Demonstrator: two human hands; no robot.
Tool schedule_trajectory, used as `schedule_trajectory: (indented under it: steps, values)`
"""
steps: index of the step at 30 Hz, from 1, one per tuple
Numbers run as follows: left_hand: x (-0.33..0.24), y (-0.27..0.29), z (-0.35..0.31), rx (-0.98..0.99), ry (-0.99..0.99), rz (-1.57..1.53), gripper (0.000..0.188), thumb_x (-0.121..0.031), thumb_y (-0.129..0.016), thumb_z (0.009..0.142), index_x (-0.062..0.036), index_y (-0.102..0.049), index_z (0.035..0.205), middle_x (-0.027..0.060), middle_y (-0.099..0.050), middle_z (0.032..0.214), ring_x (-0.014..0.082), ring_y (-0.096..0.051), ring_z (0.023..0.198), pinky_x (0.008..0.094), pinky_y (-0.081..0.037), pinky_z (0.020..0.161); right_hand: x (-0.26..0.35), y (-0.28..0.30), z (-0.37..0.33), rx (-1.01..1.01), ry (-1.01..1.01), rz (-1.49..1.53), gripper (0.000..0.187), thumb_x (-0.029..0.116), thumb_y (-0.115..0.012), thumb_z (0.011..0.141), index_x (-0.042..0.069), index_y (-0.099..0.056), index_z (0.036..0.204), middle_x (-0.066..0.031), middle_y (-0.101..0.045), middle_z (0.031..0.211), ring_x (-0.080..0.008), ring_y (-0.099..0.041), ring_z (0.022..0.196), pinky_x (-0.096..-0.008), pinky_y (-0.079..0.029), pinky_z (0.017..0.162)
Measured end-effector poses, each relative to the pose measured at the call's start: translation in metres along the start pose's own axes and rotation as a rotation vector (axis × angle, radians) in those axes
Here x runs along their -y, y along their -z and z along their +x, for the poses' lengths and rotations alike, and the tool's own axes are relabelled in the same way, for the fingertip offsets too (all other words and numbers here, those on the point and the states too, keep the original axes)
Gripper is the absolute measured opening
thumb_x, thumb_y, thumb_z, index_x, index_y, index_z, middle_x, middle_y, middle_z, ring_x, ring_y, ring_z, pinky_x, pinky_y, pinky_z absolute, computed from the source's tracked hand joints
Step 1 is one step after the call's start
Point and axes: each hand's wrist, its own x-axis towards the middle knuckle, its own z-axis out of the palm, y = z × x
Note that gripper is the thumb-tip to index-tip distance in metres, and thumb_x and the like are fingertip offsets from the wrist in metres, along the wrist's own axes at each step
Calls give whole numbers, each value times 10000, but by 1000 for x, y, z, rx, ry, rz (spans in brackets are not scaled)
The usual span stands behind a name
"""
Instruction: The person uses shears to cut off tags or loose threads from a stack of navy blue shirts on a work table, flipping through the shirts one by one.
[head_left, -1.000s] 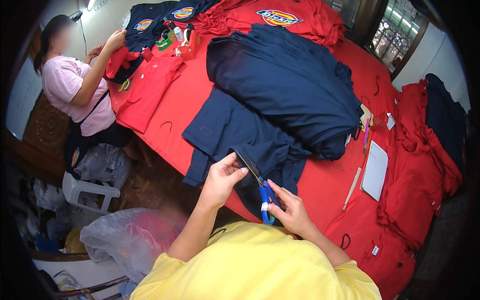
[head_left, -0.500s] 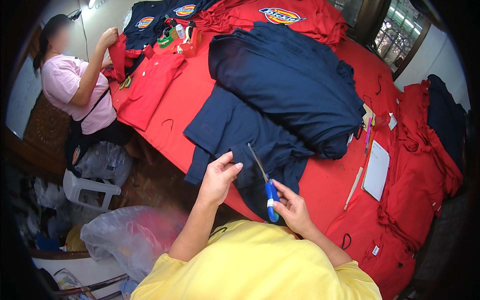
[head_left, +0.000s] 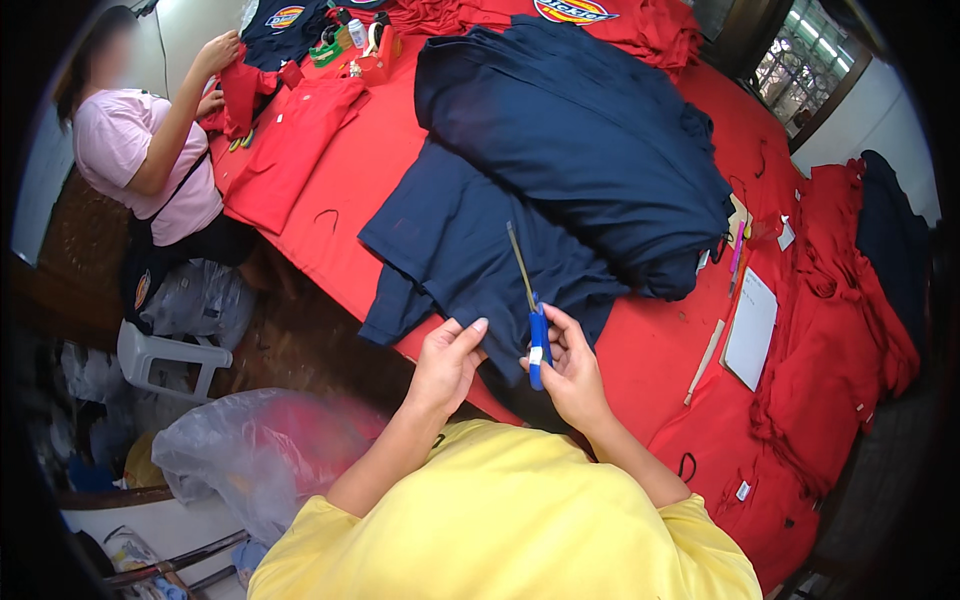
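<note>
Navy cloth garments lie before me on the red-covered table (head_left: 340, 250). At the near edge, my left hand (head_left: 445, 368) is closed, thumb against fingers, pinching the edge of the navy garment (head_left: 470, 235). My right hand (head_left: 570, 370) grips blue-handled scissors (head_left: 537, 345), seen nearly edge-on. Their slim metal blades point away from me over the navy cloth, and whether the tips touch it I cannot tell. Just beyond, a thick folded pile of navy garments (head_left: 570, 140) rests partly over the garment I hold.
A person in a pink shirt (head_left: 145, 150) handles red cloth at the far left. Red garments (head_left: 830, 330) heap along the right, beside a white notepad (head_left: 750, 330). A red caddy (head_left: 378, 58) stands at the back. A plastic bag (head_left: 250, 460) and grey stool (head_left: 170, 350) are lower left.
Both hands have come slightly nearer my body, drawing the garment's edge with them. The scissors now point more straight ahead. The view has shifted a little.
</note>
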Motion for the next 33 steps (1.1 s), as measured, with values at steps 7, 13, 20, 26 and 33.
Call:
schedule_trajectory:
  steps: [7,13,20,26,33]
  values:
    - [-16,1,-9,-24,24,-143,243,-44,-528,934,24,-578,1161,100,-643,1120,176,-602,1061,351,-471,947,39,25,-41,195,169,-697,537,105,-685,826,-7,-489,1314,-146,-610,946,-178,-674,760,-279,-548,695]
    - [-15,-6,-13,16,-12,-72,302,36,-537,888,44,-561,1189,100,-631,1115,179,-601,1033,328,-471,933,34,30,-62,209,232,-882,580,148,-715,821,-42,-480,1316,-98,-577,825,-148,-621,563,-274,-514,524]
    - [-14,-18,-20,24,-94,78,348,65,-577,862,50,-546,1209,84,-627,1095,140,-599,1000,269,-483,885,27,24,-60,172,272,-799,583,129,-700,836,-33,-465,1344,-105,-585,830,-146,-601,584,-271,-504,546]
    - [-13,-19,-19,28,-92,89,356,54,-581,875,44,-535,1227,75,-627,1070,131,-604,976,271,-499,859,30,24,-60,159,100,-621,528,134,-666,867,5,-486,1347,-116,-629,894,-185,-633,706,-298,-518,680]
    - [-12,-15,-13,44,-84,96,416,74,-577,859,2,-510,1263,71,-610,1090,147,-609,974,276,-499,854,34,23,-62,147,-43,-574,505,157,-644,887,27,-493,1350,-133,-643,973,-199,-648,801,-301,-515,730]
